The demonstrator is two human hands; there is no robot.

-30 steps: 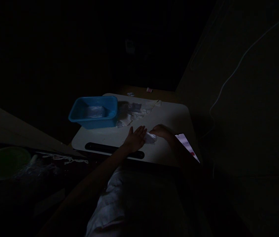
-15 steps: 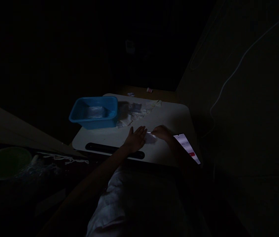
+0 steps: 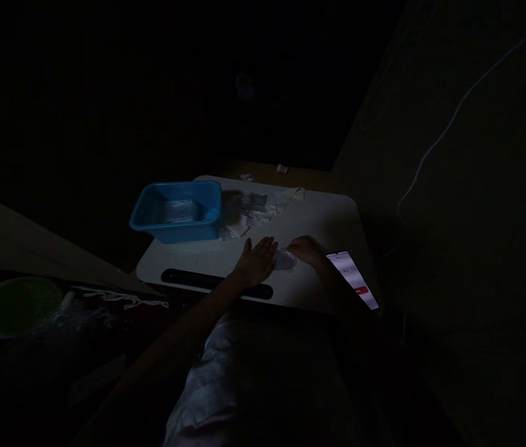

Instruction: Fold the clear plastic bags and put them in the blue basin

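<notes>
A small clear plastic packet (image 3: 285, 260) lies on the white table (image 3: 323, 217) between my hands. My left hand (image 3: 256, 261) rests at its left edge with the fingers spread. My right hand (image 3: 306, 249) has its fingers pinched together at the packet's upper right corner. The view is very dark, so the fingertips show poorly. A lit phone (image 3: 352, 279) lies on the table beside my right forearm.
On the table's left stands a blue basin (image 3: 174, 233) with clear plastic packets (image 3: 180, 211) inside. Crumpled wrappers (image 3: 244, 223) lie beside it. A green basket (image 3: 16, 307) is at the lower left. A white cable (image 3: 453, 118) hangs along the right wall.
Both hands have stayed almost where they were. The bright glint along the packet's top edge has faded, and more of its surface shows.
</notes>
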